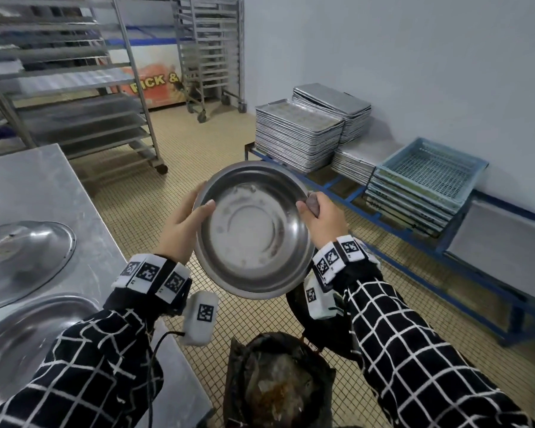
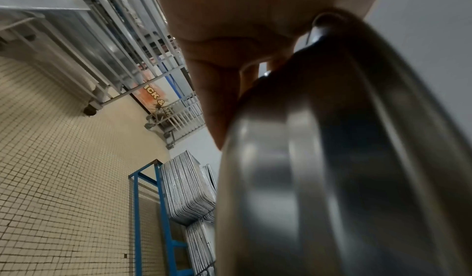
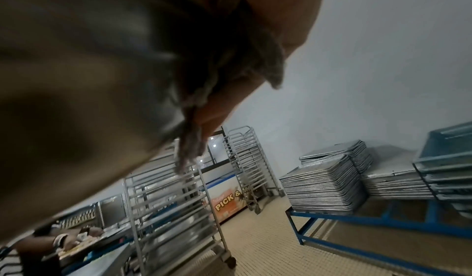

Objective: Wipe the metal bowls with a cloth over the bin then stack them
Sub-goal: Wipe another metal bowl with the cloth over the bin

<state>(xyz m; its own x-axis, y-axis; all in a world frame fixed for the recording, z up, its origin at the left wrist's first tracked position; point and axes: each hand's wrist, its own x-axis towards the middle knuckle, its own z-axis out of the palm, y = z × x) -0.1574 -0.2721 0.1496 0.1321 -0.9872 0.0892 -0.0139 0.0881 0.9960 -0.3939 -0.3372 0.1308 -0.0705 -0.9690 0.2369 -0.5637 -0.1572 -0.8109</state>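
You held the metal bowl (image 1: 254, 230) tilted above the bin (image 1: 278, 387), your left hand (image 1: 179, 230) gripping its left rim, your right hand (image 1: 323, 219) pinching the cloth (image 1: 312, 201) against its right rim. Residue inside looked smeary; a loosened grip could have dropped the bowl into the bin.

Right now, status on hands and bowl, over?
Left hand grips bowl rim. Right hand grips opposite rim, cloth pinched. Bowl above bin, residue inside. Nothing obstructing.

Both arms wear black long sleeves (image 1: 408, 350) with a white grid pattern. White wristbands (image 1: 150, 274) carry black square coded markers. A thin black cable (image 1: 155, 350) hangs beside the left sleeve.
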